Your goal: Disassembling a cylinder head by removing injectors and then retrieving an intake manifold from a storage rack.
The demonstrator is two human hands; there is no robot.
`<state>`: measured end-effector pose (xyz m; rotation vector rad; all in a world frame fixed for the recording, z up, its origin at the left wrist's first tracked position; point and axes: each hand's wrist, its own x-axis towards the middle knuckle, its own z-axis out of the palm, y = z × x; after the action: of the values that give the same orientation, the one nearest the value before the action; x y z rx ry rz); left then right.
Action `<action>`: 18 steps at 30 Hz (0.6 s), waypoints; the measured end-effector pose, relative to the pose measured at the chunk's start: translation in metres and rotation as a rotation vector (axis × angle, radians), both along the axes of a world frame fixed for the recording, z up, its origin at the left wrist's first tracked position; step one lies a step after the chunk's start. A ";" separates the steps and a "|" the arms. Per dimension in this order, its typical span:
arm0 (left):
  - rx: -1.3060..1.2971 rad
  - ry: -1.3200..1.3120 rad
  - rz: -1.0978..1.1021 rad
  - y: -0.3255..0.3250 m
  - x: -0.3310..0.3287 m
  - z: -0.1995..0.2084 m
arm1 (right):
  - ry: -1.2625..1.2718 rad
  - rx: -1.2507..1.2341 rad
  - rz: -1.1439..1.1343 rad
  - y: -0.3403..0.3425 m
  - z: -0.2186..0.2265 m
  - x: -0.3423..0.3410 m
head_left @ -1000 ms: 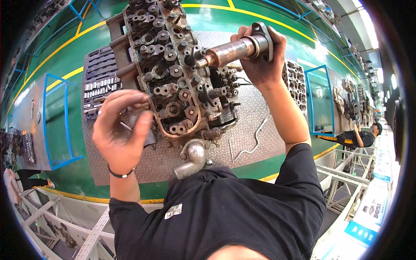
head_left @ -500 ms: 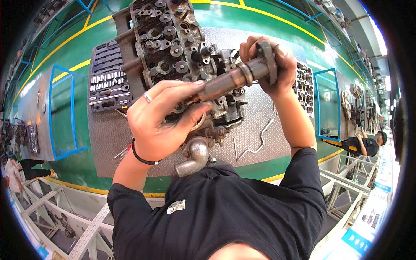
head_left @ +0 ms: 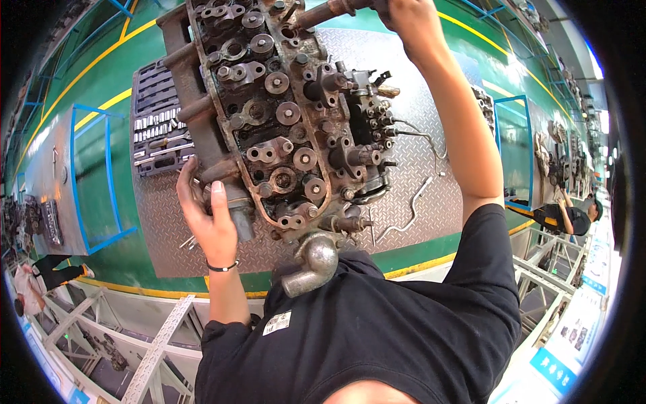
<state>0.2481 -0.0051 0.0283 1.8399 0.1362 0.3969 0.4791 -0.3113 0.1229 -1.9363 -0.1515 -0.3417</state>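
At the far edge my right hand [head_left: 410, 20] is closed around the flanged end of a dark fuel injector [head_left: 326, 11], partly cut off by the picture's top. Its slim end reaches the far right side of the greasy cylinder head [head_left: 262, 121], over or at a bore; I cannot tell whether it is inside. My left hand [head_left: 212, 219] holds nothing, fingers and thumb apart, beside the manifold pipe [head_left: 219, 172] on the engine's left. Two similar flanged parts [head_left: 330, 84] sit along the head's right side.
The engine stands on a diamond-plate bench [head_left: 417, 225]. To the left lies an open socket set [head_left: 161, 118]; to the right, a bent metal pipe [head_left: 410, 212]. A metal elbow [head_left: 316, 259] juts toward me. Blue-framed benches [head_left: 101, 175] flank mine, and a co-worker [head_left: 568, 219] is at the right.
My left hand has left the injector's slim end and come down beside the manifold. My right hand has carried the injector away from me, to the far part of the head.
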 end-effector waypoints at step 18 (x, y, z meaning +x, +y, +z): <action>0.028 0.006 -0.018 0.001 0.006 -0.006 | -0.075 -0.353 0.173 0.041 -0.004 0.024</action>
<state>0.2545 -0.0039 0.0222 1.8686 0.1188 0.3826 0.5035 -0.2700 0.1189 -2.2393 -0.4511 -0.2865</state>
